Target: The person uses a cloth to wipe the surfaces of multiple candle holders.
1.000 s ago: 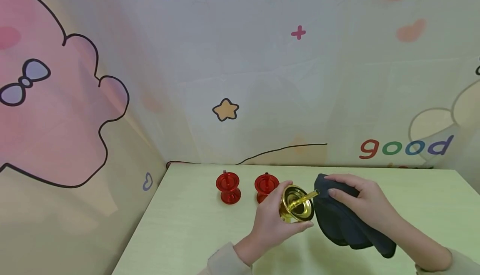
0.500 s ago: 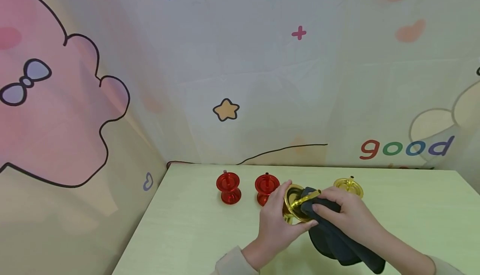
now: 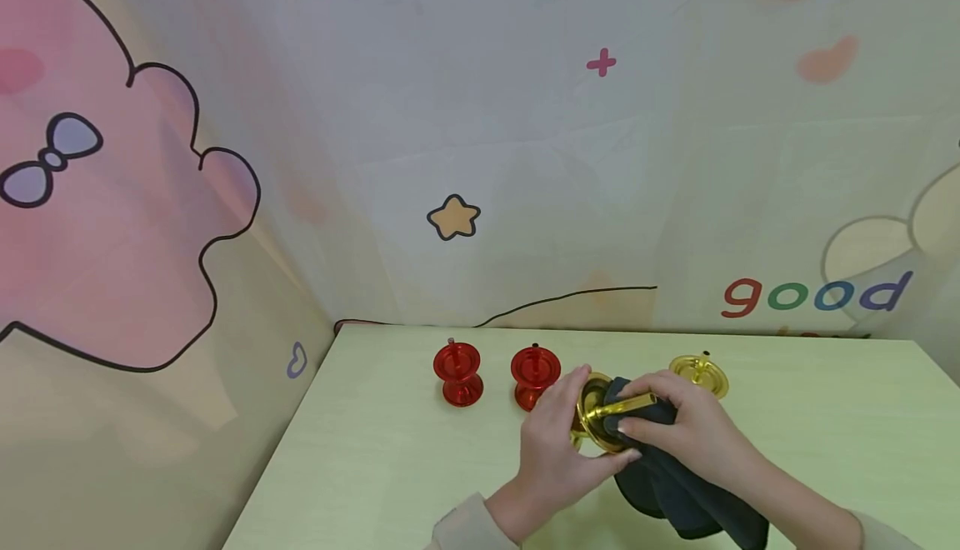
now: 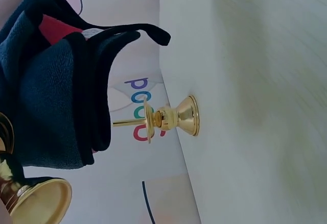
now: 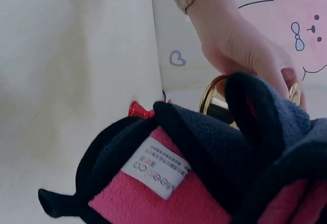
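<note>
My left hand (image 3: 551, 450) grips a shiny gold candlestick (image 3: 592, 417) round its dish and stem, tilted so its spike points right. In my right hand (image 3: 690, 421) is a folded dark navy cloth (image 3: 675, 483), pinched between thumb and fingers and pressed into the dish beside the spike. The right wrist view shows the cloth's pink inner side (image 5: 168, 203) with a white label (image 5: 156, 168). From the left wrist, the held candlestick's base (image 4: 43, 203) shows at lower left, below the hanging cloth.
Two red candlesticks (image 3: 459, 373) stand upright at the back left of the pale table (image 3: 360, 467). A second gold candlestick (image 3: 701, 373) stands behind my right hand. A printed backdrop (image 3: 525, 158) rises along the table's back edge.
My right hand has brought the cloth left into the dish of the candlestick, uncovering the gold candlestick behind. My left hand has shifted slightly right, and the held candlestick's spike points more level.
</note>
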Demonstrator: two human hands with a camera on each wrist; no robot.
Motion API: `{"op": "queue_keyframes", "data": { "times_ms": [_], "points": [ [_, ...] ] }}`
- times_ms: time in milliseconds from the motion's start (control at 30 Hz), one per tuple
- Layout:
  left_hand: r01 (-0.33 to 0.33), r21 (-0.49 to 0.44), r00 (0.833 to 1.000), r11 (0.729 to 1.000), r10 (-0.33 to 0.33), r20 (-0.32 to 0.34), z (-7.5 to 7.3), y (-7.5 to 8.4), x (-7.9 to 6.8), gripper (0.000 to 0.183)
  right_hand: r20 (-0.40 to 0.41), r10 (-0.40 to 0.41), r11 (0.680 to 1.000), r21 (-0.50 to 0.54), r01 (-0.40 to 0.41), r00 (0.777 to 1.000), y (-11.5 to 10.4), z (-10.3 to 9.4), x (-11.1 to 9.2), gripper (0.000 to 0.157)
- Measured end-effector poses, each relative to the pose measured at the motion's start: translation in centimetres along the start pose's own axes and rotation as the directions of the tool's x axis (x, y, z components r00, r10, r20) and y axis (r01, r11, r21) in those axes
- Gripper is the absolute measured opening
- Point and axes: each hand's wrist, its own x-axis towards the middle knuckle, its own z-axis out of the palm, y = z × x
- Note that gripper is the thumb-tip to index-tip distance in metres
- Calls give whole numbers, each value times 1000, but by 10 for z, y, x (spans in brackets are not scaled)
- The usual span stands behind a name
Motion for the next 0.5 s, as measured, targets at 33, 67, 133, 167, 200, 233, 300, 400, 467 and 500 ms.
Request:
{"op": "queue_keyframes", "data": {
  "times_ms": [33,67,133,167,200,233,300,400,467,500],
  "points": [
    [-9,-15,1000,1000,9,6,-1,0,1,89,13,-11,1000,6,11,1000,1,-1,0,27],
    [-19,-32,1000,999,20,15,-2,-1,1,89,28,-25,1000,9,25,999,2,-2,1,27],
    [-32,-74,998,997,36,54,-5,-1,3,89,63,-54,998,17,53,997,6,-5,2,27],
    [-27,-112,995,993,37,89,-7,-2,4,88,85,-69,997,29,67,994,8,-7,3,27],
    [-13,-156,990,988,34,134,-9,-2,6,88,107,-87,996,42,83,990,10,-8,4,27],
    [14,-202,981,979,25,192,-12,-2,7,88,131,-104,993,63,96,986,12,-10,4,27],
    [92,-275,949,957,-1,315,-17,-3,9,88,170,-145,985,113,127,975,16,-12,6,26],
    [235,-316,876,919,-60,479,-23,-4,13,90,202,-208,966,193,169,957,20,-12,7,23],
    [321,-307,831,896,-112,544,-26,-4,15,92,195,-235,957,218,192,952,22,-10,7,22],
    [371,-310,812,875,-144,566,-26,-4,15,93,187,-240,955,224,196,953,22,-9,7,21]
  ]
}}
